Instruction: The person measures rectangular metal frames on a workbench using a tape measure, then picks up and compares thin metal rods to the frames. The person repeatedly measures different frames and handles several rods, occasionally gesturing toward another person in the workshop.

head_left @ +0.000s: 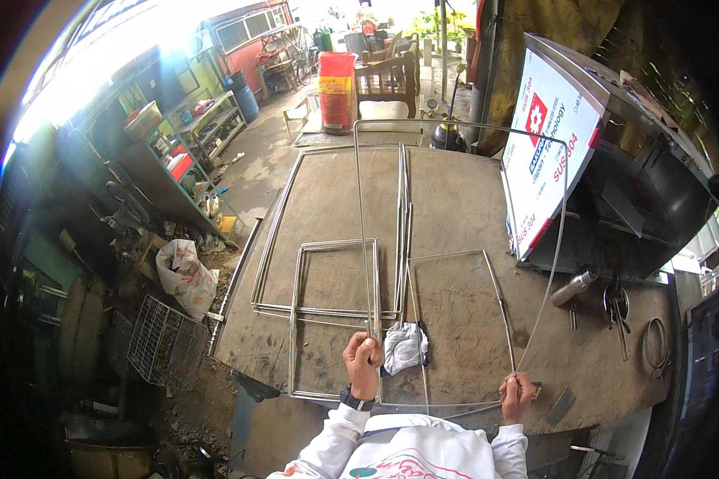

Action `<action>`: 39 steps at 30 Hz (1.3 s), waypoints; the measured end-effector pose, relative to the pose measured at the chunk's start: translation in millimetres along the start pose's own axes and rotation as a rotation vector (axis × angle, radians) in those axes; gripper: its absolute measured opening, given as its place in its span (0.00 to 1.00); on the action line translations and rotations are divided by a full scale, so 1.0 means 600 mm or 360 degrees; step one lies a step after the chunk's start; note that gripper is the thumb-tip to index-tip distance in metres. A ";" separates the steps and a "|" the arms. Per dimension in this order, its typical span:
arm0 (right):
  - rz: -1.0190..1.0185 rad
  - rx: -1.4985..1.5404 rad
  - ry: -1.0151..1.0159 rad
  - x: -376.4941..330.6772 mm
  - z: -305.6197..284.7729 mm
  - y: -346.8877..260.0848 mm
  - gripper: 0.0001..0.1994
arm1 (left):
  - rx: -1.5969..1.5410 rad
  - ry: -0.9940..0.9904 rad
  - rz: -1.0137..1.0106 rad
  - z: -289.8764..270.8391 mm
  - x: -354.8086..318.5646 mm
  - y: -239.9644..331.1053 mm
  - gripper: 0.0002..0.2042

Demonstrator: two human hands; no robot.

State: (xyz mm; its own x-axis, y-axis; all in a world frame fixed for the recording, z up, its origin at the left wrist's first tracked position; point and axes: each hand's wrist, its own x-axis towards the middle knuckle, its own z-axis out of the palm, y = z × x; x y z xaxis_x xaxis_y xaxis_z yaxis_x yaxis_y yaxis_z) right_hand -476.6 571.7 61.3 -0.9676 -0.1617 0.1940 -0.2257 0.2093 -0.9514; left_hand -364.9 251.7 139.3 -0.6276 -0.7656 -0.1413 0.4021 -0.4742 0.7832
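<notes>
A thin metal rod bent into a large rectangular frame [566, 172] stands tilted up before me, its far side reaching beyond the table's far edge. My left hand [363, 366], with a dark watch on the wrist, is closed round its left side. Near the table's front edge my right hand [518, 394] pinches its right side. Under it lie more rod frames: a large stack [254, 306] at the back left, a smaller stack [295, 319] overlapping it, and a thinner frame [497, 287] at centre right. A crumpled white cloth [405, 349] sits beside my left hand.
The brown metal worktable [463, 199] bears a big steel box [535, 152] with white printed film at right. Near it lie a metal cylinder [574, 287], a clamp-like tool [616, 307] and a coiled ring [657, 347]. Left on the floor are a wire basket [164, 339] and a plastic bag [186, 275].
</notes>
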 end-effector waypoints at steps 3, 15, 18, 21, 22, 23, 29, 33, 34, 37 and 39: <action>0.0008 -0.0023 0.0029 -0.002 -0.004 0.018 0.09 | 0.0038 -0.0111 0.0046 -0.003 -0.002 -0.004 0.03; 0.0056 0.0053 0.0064 -0.006 -0.012 0.015 0.09 | -0.0016 -0.0251 0.0109 0.012 -0.005 -0.003 0.06; 0.0051 0.0061 0.0076 -0.007 -0.014 0.016 0.09 | 0.0005 -0.0222 0.0093 0.020 -0.008 0.002 0.06; 0.0060 0.0103 0.0083 -0.008 -0.011 0.010 0.09 | -0.0003 -0.0207 0.0095 0.021 -0.010 0.006 0.06; 0.0059 0.0092 0.0081 -0.009 -0.010 0.012 0.09 | 0.0001 -0.0220 0.0072 0.016 -0.009 0.004 0.05; 0.0058 0.0082 0.0079 -0.011 -0.010 0.013 0.09 | 0.0006 -0.0233 0.0049 0.006 -0.007 0.001 0.04; 0.0086 0.0105 0.0048 -0.015 -0.005 0.002 0.09 | -0.0011 -0.0201 0.0072 -0.002 -0.011 0.004 0.06; 0.0088 0.0088 0.0034 -0.018 -0.005 0.007 0.09 | 0.0067 -0.0165 0.0073 0.002 -0.014 0.014 0.05; 0.0080 0.0099 0.0032 -0.017 -0.003 0.010 0.09 | 0.0072 -0.0178 0.0076 0.001 -0.014 0.016 0.05; 0.0074 0.0131 0.0032 -0.017 -0.001 0.009 0.10 | 0.0076 -0.0204 0.0068 -0.001 -0.015 0.020 0.05; 0.0069 0.0135 0.0036 -0.016 -0.001 0.011 0.10 | 0.0063 -0.0200 0.0043 -0.002 -0.016 0.019 0.05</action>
State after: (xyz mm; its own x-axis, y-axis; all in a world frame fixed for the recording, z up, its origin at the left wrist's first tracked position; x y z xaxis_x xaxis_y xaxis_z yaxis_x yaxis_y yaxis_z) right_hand -468.9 575.1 53.2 -0.9788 -0.1321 0.1567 -0.1741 0.1327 -0.9757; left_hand -353.5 253.1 148.9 -0.6965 -0.7161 -0.0449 0.3949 -0.4349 0.8093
